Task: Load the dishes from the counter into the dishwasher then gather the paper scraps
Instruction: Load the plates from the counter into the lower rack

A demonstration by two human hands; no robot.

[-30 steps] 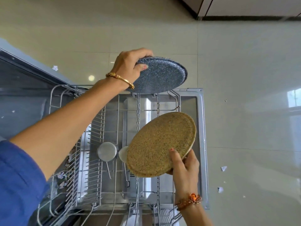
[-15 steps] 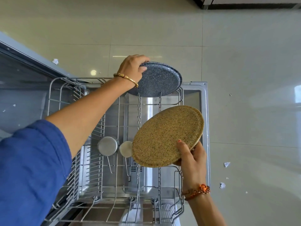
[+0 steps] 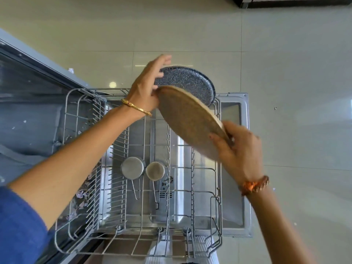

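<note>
Loading was approx halfway: grey plate (image 3: 187,82) stood in the rack (image 3: 219,187) w/ left hand (image 3: 147,86) fingers spread beside it, right hand (image 3: 237,147) pinching the tan plate (image 3: 188,121) above, paper scraps (image 3: 70,70) ungathered on floor.

the right hand (image 3: 238,149) and the tan plate (image 3: 188,121) it holds are motion-blurred, so the finger grip is unclear. the tan plate hides the lower part of the blue plate (image 3: 188,80), at upper centre. the left hand (image 3: 148,86) covers the blue plate's left rim; contact cannot be told. the rack (image 3: 85,235) is cut by the bottom edge. scraps (image 3: 82,195) behind the rack's left wires are too small to make out.
</note>
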